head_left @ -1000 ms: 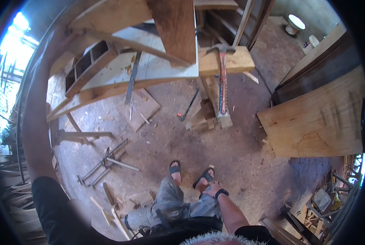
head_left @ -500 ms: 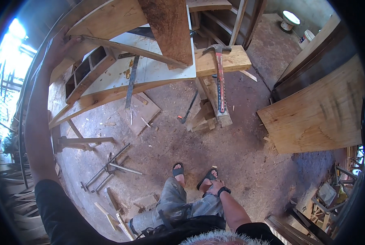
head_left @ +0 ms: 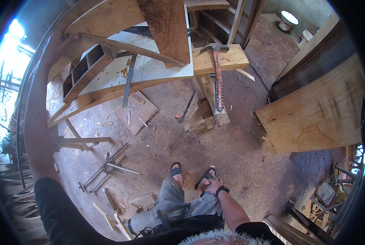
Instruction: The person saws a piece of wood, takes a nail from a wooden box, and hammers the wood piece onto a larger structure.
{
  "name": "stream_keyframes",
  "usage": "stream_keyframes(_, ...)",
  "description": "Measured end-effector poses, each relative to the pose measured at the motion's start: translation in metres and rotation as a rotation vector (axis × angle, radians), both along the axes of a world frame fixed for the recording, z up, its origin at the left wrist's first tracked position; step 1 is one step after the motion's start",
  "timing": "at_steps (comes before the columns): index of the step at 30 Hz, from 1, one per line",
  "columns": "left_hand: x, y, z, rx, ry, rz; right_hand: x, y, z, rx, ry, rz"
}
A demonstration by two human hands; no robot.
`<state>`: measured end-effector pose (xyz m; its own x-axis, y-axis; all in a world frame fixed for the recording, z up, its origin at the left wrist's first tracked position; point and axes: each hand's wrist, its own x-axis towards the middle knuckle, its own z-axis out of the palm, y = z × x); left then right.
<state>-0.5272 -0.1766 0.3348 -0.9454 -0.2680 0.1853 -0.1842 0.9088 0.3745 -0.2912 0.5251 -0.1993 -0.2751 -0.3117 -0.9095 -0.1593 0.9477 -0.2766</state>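
Observation:
My left hand point(head_left: 60, 44) reaches up at the far left, its thumb and fingers closed about the edge of a wooden board point(head_left: 105, 18). A long wooden strip point(head_left: 129, 48) runs from beside that thumb to the foot of a wide dark-brown board point(head_left: 164, 28). Below them are a white panel point(head_left: 109, 76), a narrow compartmented wooden frame point(head_left: 88, 75) and a flat metal bar point(head_left: 129, 79) jutting past the panel's edge. My right hand point(head_left: 213, 186) rests on my knee with fingers stretched out, holding nothing.
A claw hammer point(head_left: 218, 77) lies across a wooden beam point(head_left: 235, 58), its handle hanging over. Metal clamps point(head_left: 105, 168) and scraps lie on the floor at left. A curved plywood sheet point(head_left: 313, 112) stands at right. A white bucket point(head_left: 288, 18) sits at the back.
The whole scene has shifted slightly left and up as my head moved. Both hands keep their places, the left on the board and the right on my knee.

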Motion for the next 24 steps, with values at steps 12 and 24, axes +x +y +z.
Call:
stream_keyframes(12,-0.001,-0.003,-0.002,-0.039,0.009,-0.017,0.002,0.002,-0.014,-0.012,0.013,0.018)
stream_keyframes(24,0.000,0.001,-0.002,-0.068,0.015,0.000,0.002,0.001,-0.007,0.017,0.016,-0.025)
